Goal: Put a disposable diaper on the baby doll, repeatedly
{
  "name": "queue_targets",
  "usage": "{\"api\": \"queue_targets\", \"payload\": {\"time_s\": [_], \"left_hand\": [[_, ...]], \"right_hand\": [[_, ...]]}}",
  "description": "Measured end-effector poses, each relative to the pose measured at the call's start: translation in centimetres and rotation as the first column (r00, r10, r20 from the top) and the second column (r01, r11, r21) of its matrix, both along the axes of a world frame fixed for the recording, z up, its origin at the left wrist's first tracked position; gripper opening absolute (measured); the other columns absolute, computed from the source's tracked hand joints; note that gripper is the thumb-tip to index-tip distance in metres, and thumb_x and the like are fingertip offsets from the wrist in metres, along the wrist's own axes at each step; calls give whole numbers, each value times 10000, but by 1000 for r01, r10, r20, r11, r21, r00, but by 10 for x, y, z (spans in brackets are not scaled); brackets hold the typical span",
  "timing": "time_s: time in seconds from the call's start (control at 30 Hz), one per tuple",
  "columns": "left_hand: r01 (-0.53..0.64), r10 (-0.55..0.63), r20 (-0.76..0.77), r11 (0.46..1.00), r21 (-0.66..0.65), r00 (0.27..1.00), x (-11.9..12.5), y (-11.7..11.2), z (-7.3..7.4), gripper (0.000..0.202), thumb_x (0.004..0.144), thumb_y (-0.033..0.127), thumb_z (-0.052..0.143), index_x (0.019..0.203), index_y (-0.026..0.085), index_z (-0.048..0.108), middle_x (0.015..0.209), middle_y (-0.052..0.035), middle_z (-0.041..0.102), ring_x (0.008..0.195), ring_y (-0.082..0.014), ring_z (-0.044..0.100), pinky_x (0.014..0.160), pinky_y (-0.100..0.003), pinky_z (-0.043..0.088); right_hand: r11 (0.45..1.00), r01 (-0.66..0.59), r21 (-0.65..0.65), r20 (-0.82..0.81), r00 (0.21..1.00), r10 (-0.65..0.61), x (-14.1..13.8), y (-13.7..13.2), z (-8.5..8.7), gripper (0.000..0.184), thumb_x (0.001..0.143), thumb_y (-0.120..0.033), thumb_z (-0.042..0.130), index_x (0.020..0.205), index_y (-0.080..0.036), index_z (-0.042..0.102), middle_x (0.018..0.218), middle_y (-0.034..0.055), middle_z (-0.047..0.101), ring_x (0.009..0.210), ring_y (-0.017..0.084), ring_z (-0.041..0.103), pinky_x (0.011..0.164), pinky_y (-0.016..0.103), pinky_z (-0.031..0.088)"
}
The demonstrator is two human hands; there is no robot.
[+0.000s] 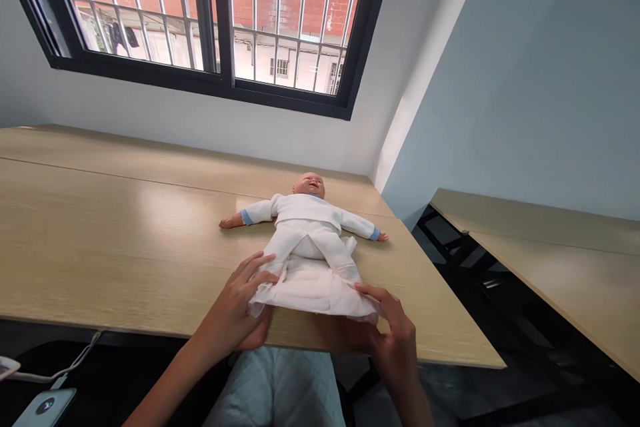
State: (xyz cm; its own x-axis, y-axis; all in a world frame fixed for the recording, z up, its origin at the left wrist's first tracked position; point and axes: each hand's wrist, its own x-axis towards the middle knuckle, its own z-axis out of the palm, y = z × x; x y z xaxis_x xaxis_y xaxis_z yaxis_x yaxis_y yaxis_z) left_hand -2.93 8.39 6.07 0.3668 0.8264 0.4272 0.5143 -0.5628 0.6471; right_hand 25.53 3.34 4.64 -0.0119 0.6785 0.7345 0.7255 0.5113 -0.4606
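A baby doll [309, 213] in a white suit with blue cuffs lies on its back, its arms spread and its head away from me. Between and beyond its legs, a white diaper [313, 292] is spread toward the table's near edge. My left hand [247, 297] grips the diaper's left corner, fingers on top and the thumb out of sight. At the opposite corner, my right hand [393, 320] holds the diaper, its index finger on the upper face. The doll's feet are partly hidden by the diaper and my hands.
The doll lies on a light wooden table [125, 233] near its right end. Past a gap stands another table [560, 260]. A barred window [225, 47] is ahead. At lower left, a small white device [47, 407] connects to a cable [75, 363].
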Motion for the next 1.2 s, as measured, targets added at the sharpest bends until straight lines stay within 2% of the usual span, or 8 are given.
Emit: {"api": "queue_targets", "payload": {"time_s": [0.2,0.37,0.6,0.7,0.8,0.9,1.07,1.2], "left_hand": [[89,-86,31,989,-115,996,-10,-12,12,288,825,356,702,1102,276,711,1443,-91,548,1457,-348,299,1168,-520,324],[256,-250,68,961,-101,966,-9,-19,44,437,798,421,748,1222,337,682,1457,-44,550,1494,-354,245,1222,-570,148],[446,-434,-175,894,35,884,59,36,90,265,921,287,599,1158,251,713,1236,-36,702,1358,-305,492,1225,-489,184],[583,-557,-279,813,13,782,93,76,84,292,891,184,547,1119,170,729,1190,-77,727,1313,-326,535,1130,-467,354],[610,-590,-296,792,-32,751,117,111,67,334,888,164,463,1055,120,748,1083,-99,759,1112,-291,668,988,-379,477],[578,-576,-252,813,-75,778,131,133,50,320,886,298,513,986,115,756,922,-79,776,868,-261,717,858,-328,526],[393,-403,-164,915,-87,901,142,152,39,566,809,358,637,1312,109,561,1068,-98,710,802,-211,679,756,-288,526],[320,-344,-187,936,-146,920,154,164,40,434,706,390,750,1053,160,627,781,-14,666,682,-186,605,638,-269,474]], "right_hand": [[975,18,-223,-115,992,-45,20,33,4,248,952,-338,486,1066,-195,653,1093,78,703,1041,232,652,915,373,511],[903,90,-420,46,996,-78,40,99,12,332,931,-401,500,1093,-157,658,1141,141,681,1103,295,624,965,449,480],[832,2,-555,34,999,20,41,164,8,276,747,-282,678,989,-150,674,1062,121,702,1020,296,634,900,377,483],[822,-4,-569,-92,994,-59,47,171,1,197,710,-219,631,889,-151,674,894,77,700,865,250,635,829,357,483],[827,-64,-558,-337,929,-155,55,173,-1,178,668,-212,636,830,-144,669,694,17,626,711,199,592,753,328,484],[836,-113,-537,-456,873,-174,57,175,3,200,678,-215,635,858,-132,651,682,16,624,679,176,595,716,310,508],[824,-376,-424,-754,651,-91,47,169,14,307,689,-254,727,958,-151,621,796,45,696,730,178,672,692,292,578],[773,-552,-314,-874,485,-9,40,162,21,370,710,-305,773,1014,-181,603,956,65,722,787,190,721,708,286,600]]}}
